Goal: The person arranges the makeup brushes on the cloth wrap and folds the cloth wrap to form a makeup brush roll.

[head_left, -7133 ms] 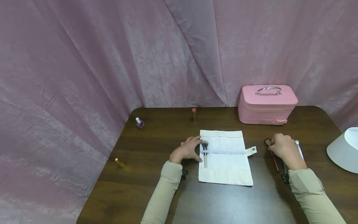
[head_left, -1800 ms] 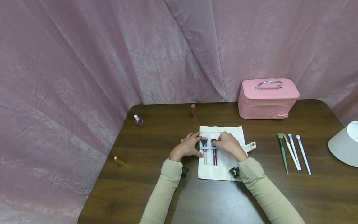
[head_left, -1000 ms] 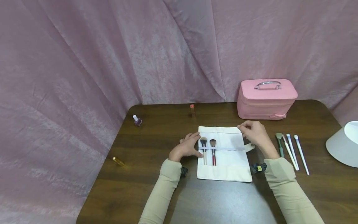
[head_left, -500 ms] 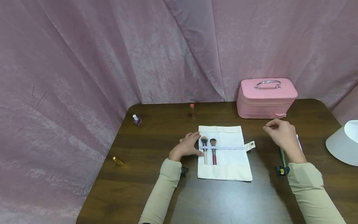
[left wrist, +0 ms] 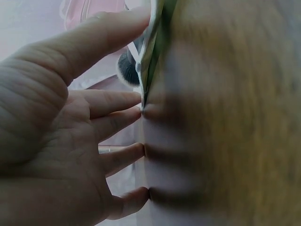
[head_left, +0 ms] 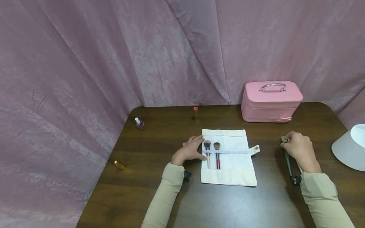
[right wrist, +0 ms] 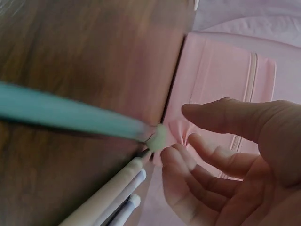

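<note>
A white cloth brush roll [head_left: 235,175] lies unfolded on the table. Under its lilac elastic strap sit a pale-handled makeup brush [head_left: 207,146] and a red-handled makeup brush [head_left: 218,162], heads away from me. My left hand [head_left: 188,152] rests at the roll's left edge, thumb on the cloth and fingertips down on the table beside it. To the right, my right hand [head_left: 300,152] is at the head of a green makeup brush [head_left: 288,163]. In the right wrist view its thumb and fingers stand apart close by the green head. Several pale brushes [right wrist: 106,200] lie beside it, mostly hidden in the head view.
A pink case [head_left: 272,109] with a metal handle stands at the back right, a white lampshade [head_left: 349,148] at the right edge. A lipstick [head_left: 196,114], a nail polish bottle [head_left: 139,123] and a gold tube [head_left: 120,165] are at the back and left.
My right hand brought the red-handled brush to the roll, set it under the strap and let go. Then it moved back right and down to the green brush. My left hand stayed put.
</note>
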The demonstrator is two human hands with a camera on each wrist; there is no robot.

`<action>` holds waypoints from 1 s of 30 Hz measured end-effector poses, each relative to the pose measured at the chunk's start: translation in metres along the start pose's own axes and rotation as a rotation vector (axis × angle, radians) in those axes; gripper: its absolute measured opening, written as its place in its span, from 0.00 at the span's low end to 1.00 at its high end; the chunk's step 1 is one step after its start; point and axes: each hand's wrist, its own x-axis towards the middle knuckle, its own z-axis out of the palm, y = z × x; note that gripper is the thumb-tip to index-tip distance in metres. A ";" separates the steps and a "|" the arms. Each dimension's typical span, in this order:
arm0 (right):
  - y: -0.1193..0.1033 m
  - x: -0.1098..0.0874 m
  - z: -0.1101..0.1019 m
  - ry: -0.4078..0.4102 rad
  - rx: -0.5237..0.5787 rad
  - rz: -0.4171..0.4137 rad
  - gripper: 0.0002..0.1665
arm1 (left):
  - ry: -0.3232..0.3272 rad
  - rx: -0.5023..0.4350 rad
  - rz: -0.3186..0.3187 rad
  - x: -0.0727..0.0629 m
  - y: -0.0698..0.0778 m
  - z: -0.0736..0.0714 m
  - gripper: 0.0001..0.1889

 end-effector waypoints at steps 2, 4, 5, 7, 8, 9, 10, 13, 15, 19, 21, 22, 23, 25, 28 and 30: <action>0.002 -0.001 0.000 -0.014 -0.012 0.019 0.19 | 0.002 -0.003 -0.002 0.000 0.000 0.000 0.46; 0.004 -0.001 0.000 -0.022 -0.022 0.025 0.19 | 0.005 -0.002 -0.002 -0.001 0.000 0.000 0.46; 0.005 -0.001 0.000 -0.026 -0.025 0.024 0.18 | 0.006 -0.001 -0.003 -0.001 0.000 0.000 0.46; 0.006 -0.001 0.001 -0.042 -0.031 0.017 0.13 | 0.008 -0.001 -0.002 -0.001 0.000 0.000 0.46; 0.007 -0.002 0.001 -0.046 -0.033 0.010 0.10 | 0.009 0.000 0.000 -0.001 0.000 0.000 0.46; 0.007 -0.002 0.002 -0.051 -0.035 0.002 0.10 | 0.011 0.003 0.002 -0.001 0.000 0.000 0.46; 0.008 -0.002 0.002 -0.058 -0.036 -0.004 0.13 | 0.011 0.005 0.003 -0.001 0.001 0.000 0.46; 0.010 -0.003 0.004 -0.081 -0.036 -0.005 0.24 | 0.013 0.017 0.005 0.000 0.002 0.000 0.47; 0.010 -0.003 0.004 -0.085 -0.039 -0.005 0.25 | 0.011 0.026 0.003 0.000 0.003 0.000 0.47; 0.009 -0.001 0.001 -0.082 -0.042 -0.021 0.21 | 0.008 0.031 0.001 0.000 0.004 0.000 0.47; 0.007 0.000 -0.002 -0.080 -0.038 -0.031 0.16 | 0.008 0.027 -0.002 0.000 0.003 0.000 0.47; 0.006 0.001 -0.004 -0.081 -0.034 -0.029 0.13 | 0.007 0.025 -0.002 0.000 0.004 0.001 0.47; 0.004 0.002 -0.005 -0.081 -0.028 -0.025 0.10 | 0.006 0.023 -0.003 -0.001 0.004 0.001 0.47; 0.001 0.004 -0.008 -0.089 -0.007 -0.009 0.11 | 0.003 0.023 -0.004 -0.001 0.004 0.001 0.47; -0.006 0.006 -0.009 -0.078 0.028 0.007 0.19 | 0.000 0.029 -0.008 -0.002 0.004 -0.001 0.47; -0.011 0.008 -0.008 -0.059 0.053 0.014 0.22 | 0.004 0.040 -0.012 -0.002 0.003 -0.002 0.46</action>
